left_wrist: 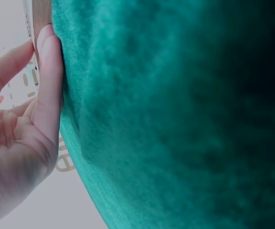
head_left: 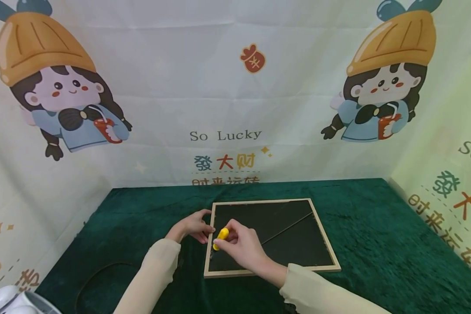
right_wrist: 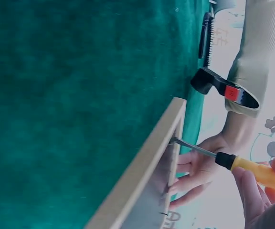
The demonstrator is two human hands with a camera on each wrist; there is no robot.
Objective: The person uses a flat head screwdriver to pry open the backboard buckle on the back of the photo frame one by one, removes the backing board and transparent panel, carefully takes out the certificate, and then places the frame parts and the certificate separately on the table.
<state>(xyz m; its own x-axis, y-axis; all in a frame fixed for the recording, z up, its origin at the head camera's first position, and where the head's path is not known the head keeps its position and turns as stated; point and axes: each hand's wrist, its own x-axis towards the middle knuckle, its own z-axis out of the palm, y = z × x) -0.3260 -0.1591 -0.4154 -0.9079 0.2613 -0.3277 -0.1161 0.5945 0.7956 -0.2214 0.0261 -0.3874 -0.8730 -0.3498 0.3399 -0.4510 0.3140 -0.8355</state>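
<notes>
Your right hand [head_left: 246, 245] is clamped on a screwdriver [head_left: 221, 237], its thumb and fingers closed about the yellow handle. Your left hand [head_left: 194, 226] is not clamped: its fingers lie fairly straight, apart from one another, and touch the left rail of the wooden frame [head_left: 325, 234]. Location of the tool: over the left part of the frame, its metal shaft [right_wrist: 198, 148] slanting down from the handle's black collar to the inner side of a rail, near one corner. Whether the tip bears on the wood or on a small fastener there, you cannot confirm from these views.

Location of the frame: flat on the green cloth [head_left: 369, 226], with a dark panel [head_left: 274, 218] set inside its rails. A thin line runs slantwise across that panel; its nature is not determined.

Handling, by judgement: expect the screwdriver to be light and stiff, its handle smooth enough to turn in damp fingers. Take hold round the thick of the handle, with the thumb low toward the collar for control; the shaft is too slim to steer by. Rate the frame as light and rigid, liable to slide on the soft cloth, so brace it along the outer rail. Treat the panel as the easily scratched part should the tip slip, and carry no load on it.
</notes>
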